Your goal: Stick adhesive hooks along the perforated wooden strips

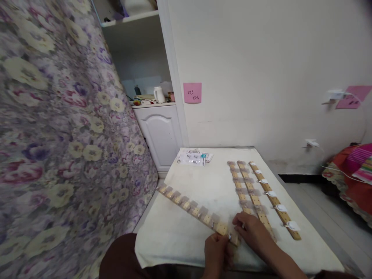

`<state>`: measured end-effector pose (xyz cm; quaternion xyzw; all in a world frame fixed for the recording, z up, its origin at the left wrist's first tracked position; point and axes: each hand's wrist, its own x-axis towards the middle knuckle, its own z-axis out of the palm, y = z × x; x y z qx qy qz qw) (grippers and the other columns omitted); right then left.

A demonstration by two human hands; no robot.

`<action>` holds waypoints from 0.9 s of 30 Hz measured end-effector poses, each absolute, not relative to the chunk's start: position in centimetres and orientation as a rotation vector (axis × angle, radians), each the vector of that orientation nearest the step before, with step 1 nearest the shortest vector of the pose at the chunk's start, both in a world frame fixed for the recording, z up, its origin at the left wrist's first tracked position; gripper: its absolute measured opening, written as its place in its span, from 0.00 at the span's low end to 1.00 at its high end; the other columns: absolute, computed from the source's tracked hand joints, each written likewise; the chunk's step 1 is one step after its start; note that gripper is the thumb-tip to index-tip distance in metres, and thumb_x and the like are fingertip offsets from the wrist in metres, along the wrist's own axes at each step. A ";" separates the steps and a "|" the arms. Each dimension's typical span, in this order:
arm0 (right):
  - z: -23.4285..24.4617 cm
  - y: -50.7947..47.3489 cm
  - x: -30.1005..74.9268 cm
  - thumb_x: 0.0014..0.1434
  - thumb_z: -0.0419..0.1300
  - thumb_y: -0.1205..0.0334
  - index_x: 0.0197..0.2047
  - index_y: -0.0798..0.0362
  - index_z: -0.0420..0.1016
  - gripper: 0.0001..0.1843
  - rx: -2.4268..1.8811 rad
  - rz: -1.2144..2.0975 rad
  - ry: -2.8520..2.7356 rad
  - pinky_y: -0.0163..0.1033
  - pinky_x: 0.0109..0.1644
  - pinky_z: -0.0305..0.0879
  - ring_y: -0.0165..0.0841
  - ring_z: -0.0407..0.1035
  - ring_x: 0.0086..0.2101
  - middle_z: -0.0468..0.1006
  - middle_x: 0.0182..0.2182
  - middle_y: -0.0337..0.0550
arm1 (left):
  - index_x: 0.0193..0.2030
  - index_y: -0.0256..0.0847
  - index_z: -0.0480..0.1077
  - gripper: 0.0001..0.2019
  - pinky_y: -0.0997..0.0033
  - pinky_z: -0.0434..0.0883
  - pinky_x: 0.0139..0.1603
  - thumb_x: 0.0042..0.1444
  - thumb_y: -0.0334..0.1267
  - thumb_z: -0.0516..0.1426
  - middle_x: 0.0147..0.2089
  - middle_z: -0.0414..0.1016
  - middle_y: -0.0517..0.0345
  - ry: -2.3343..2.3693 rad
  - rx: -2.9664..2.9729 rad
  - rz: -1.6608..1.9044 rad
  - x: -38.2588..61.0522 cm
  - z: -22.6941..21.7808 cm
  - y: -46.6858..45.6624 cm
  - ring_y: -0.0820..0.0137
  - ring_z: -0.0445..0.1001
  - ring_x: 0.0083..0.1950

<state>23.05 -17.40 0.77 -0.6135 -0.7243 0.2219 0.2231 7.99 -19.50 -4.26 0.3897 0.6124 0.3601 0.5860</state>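
A long wooden strip [192, 207] with holes and small pads lies slanted across the white-covered table [209, 186]. My left hand [215, 250] grips its near end, fingers closed round it. My right hand [252, 232] rests just to the right, fingers curled and pinching at the same end of the strip. Three more wooden strips lie side by side on the right: two with greyish pads [247, 192] and one with white clips [274, 199].
A packet of small parts [194, 157] lies at the table's far edge. A flowered curtain [58, 135] hangs at the left, a white cabinet [159, 131] stands behind. Pink notes are stuck on the wall [192, 93]. Red bedding [351, 174] sits at the right.
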 end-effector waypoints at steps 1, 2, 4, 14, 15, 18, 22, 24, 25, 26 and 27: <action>0.7 -17.5 22.8 0.48 0.53 0.68 0.30 0.50 0.72 0.08 -1.682 0.634 -2.005 0.33 0.37 0.57 0.32 0.68 0.32 0.75 0.28 0.38 | 0.20 0.41 0.62 0.13 0.76 0.52 0.12 0.48 0.47 0.52 0.11 0.66 0.63 1.433 0.917 0.840 7.9 -4.3 -19.5 0.73 0.63 0.10; 0.7 -17.6 22.5 0.48 0.53 0.68 0.30 0.50 0.72 0.08 -1.675 0.644 -2.013 0.33 0.37 0.56 0.32 0.68 0.32 0.75 0.28 0.38 | 0.20 0.41 0.63 0.14 0.75 0.54 0.13 0.47 0.48 0.52 0.11 0.66 0.63 1.438 0.925 0.838 7.9 -4.4 -19.5 0.73 0.63 0.11; 0.4 -17.7 22.0 0.47 0.53 0.69 0.28 0.51 0.72 0.08 -1.667 0.646 -2.033 0.33 0.36 0.56 0.31 0.67 0.32 0.75 0.28 0.39 | 0.19 0.41 0.63 0.15 0.75 0.56 0.14 0.47 0.49 0.53 0.11 0.67 0.62 1.448 0.938 0.833 7.8 -4.4 -19.4 0.73 0.64 0.12; -0.6 -17.4 21.2 0.46 0.51 0.71 0.25 0.53 0.71 0.08 -1.690 0.619 -2.114 0.32 0.35 0.54 0.30 0.67 0.31 0.75 0.27 0.41 | 0.20 0.39 0.65 0.17 0.73 0.60 0.17 0.48 0.51 0.53 0.11 0.67 0.61 1.494 0.947 0.801 7.8 -4.6 -19.3 0.71 0.65 0.13; -0.6 -17.4 21.2 0.46 0.51 0.71 0.25 0.53 0.71 0.08 -1.695 0.619 -2.114 0.32 0.34 0.54 0.30 0.67 0.31 0.75 0.27 0.41 | 0.20 0.40 0.65 0.16 0.73 0.60 0.17 0.48 0.51 0.54 0.11 0.67 0.61 1.498 0.945 0.799 7.8 -4.6 -19.3 0.71 0.66 0.13; -0.5 -17.4 21.1 0.46 0.51 0.71 0.28 0.52 0.71 0.09 -1.711 0.629 -2.091 0.32 0.34 0.54 0.31 0.67 0.30 0.75 0.27 0.40 | 0.20 0.40 0.65 0.16 0.73 0.61 0.18 0.47 0.50 0.55 0.12 0.68 0.61 1.512 0.940 0.792 7.7 -4.6 -19.0 0.70 0.67 0.14; -0.6 -17.3 21.1 0.46 0.51 0.70 0.30 0.52 0.71 0.10 -1.668 0.641 -2.101 0.32 0.35 0.55 0.31 0.67 0.31 0.76 0.28 0.40 | 0.19 0.41 0.64 0.14 0.72 0.62 0.20 0.47 0.48 0.56 0.12 0.68 0.61 1.526 0.933 0.791 7.7 -4.4 -18.9 0.69 0.69 0.16; -0.8 -17.1 21.1 0.46 0.51 0.70 0.28 0.52 0.71 0.09 -1.653 0.638 -2.107 0.32 0.36 0.56 0.31 0.68 0.31 0.76 0.28 0.41 | 0.20 0.41 0.64 0.13 0.72 0.63 0.21 0.48 0.47 0.55 0.12 0.69 0.61 1.525 0.931 0.795 7.6 -4.3 -19.1 0.68 0.70 0.18; -0.9 -17.1 21.2 0.46 0.51 0.70 0.27 0.52 0.71 0.09 -1.648 0.638 -2.109 0.32 0.36 0.56 0.31 0.68 0.31 0.76 0.28 0.41 | 0.20 0.41 0.65 0.13 0.72 0.63 0.21 0.48 0.46 0.55 0.13 0.69 0.60 1.523 0.931 0.795 7.6 -4.2 -19.2 0.68 0.71 0.18; -0.9 -17.0 21.2 0.46 0.51 0.71 0.27 0.52 0.71 0.09 -1.644 0.636 -2.111 0.32 0.36 0.56 0.31 0.68 0.31 0.76 0.28 0.41 | 0.20 0.41 0.65 0.13 0.72 0.64 0.22 0.48 0.46 0.55 0.13 0.70 0.60 1.522 0.931 0.794 7.6 -4.1 -19.2 0.67 0.71 0.19; -1.0 -16.9 21.2 0.46 0.51 0.71 0.27 0.53 0.71 0.09 -1.643 0.633 -2.111 0.32 0.36 0.56 0.31 0.68 0.31 0.76 0.28 0.41 | 0.21 0.41 0.65 0.12 0.72 0.64 0.22 0.48 0.46 0.55 0.13 0.70 0.60 1.521 0.930 0.792 7.6 -4.1 -19.3 0.67 0.72 0.19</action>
